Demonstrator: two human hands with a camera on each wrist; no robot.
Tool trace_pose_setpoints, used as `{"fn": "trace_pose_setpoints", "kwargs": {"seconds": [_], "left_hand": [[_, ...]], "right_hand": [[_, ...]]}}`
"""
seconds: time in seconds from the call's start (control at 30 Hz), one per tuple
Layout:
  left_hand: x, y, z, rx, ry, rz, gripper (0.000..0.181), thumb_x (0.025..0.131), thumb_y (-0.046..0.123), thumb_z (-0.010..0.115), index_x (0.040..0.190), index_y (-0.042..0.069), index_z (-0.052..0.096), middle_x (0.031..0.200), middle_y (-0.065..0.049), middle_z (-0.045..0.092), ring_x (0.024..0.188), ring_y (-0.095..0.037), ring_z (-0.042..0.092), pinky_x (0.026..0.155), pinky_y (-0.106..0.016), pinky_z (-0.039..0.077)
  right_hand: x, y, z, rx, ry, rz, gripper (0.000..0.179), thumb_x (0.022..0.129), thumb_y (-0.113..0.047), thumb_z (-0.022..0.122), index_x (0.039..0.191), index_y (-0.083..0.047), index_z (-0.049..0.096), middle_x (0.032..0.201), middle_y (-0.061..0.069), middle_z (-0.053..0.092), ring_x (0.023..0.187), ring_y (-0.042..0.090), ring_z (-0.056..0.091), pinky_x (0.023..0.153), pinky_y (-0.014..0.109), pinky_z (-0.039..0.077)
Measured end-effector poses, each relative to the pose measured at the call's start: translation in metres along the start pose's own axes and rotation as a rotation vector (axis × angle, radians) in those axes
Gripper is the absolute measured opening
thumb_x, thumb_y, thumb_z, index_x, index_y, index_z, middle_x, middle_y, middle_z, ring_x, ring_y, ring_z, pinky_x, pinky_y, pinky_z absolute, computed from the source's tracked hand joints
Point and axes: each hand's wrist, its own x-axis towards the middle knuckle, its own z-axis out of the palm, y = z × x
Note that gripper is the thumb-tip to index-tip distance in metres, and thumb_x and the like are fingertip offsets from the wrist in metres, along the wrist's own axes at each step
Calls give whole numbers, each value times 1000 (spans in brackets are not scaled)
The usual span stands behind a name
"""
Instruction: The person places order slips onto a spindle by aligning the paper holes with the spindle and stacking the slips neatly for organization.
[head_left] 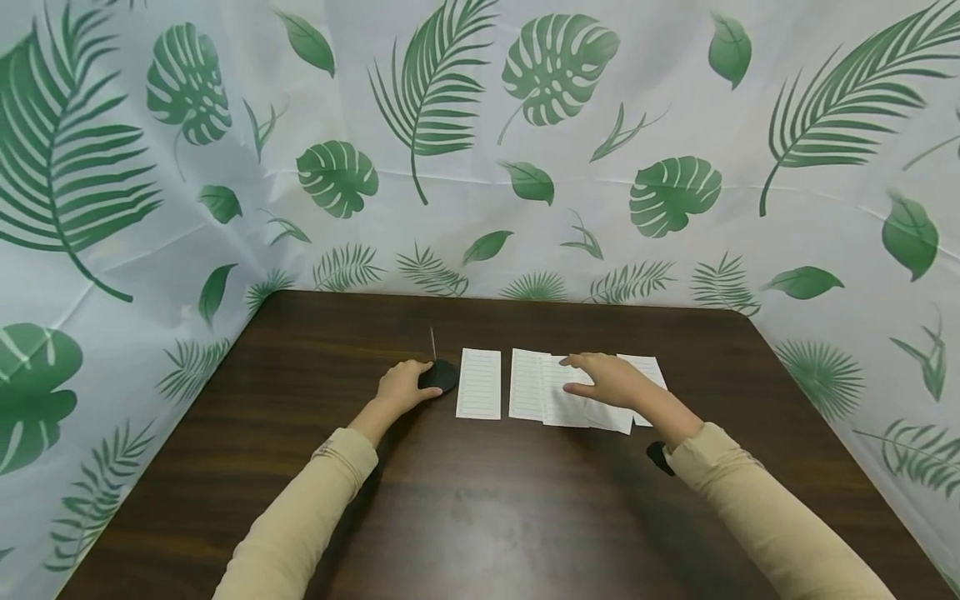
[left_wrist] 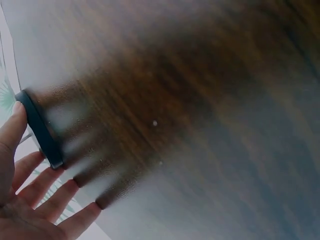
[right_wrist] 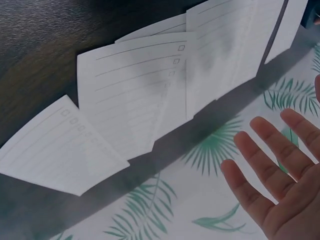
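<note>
A receipt spike with a round black base (head_left: pixel 442 377) and a thin upright metal rod (head_left: pixel 432 342) stands on the left half of the table. My left hand (head_left: pixel 403 387) holds the base by its rim, thumb on the near side and fingers at the far side; the left wrist view shows the base (left_wrist: pixel 42 131) edge-on between thumb and fingers. Several lined paper slips (head_left: pixel 564 398) lie overlapping to the right, one single slip (head_left: pixel 478 385) apart from them. Above the overlapping slips is my right hand (head_left: pixel 611 379), fingers spread and holding nothing. Small checkboxes line the slips' edges (right_wrist: pixel 135 85).
The dark wooden table (head_left: pixel 465 517) has rounded far corners. A white curtain with green leaf prints (head_left: pixel 465 208) hangs close behind and along the sides. A small black object (head_left: pixel 660 458) is at the right wrist, by the sleeve.
</note>
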Motion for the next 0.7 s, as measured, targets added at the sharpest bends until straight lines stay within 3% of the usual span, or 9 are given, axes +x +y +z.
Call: {"fn": "trace_pose_setpoints", "kwargs": {"seconds": [0.7], "left_hand": [[6, 2, -4, 15, 4, -22, 60, 79, 40, 73, 130, 11, 58, 133, -16, 55, 115, -39, 56, 83, -52, 54]], "right_hand": [[54, -24, 28, 75, -31, -57, 54, 90, -32, 62, 132, 0, 50, 134, 22, 52, 124, 39, 49, 104, 52, 41]]}}
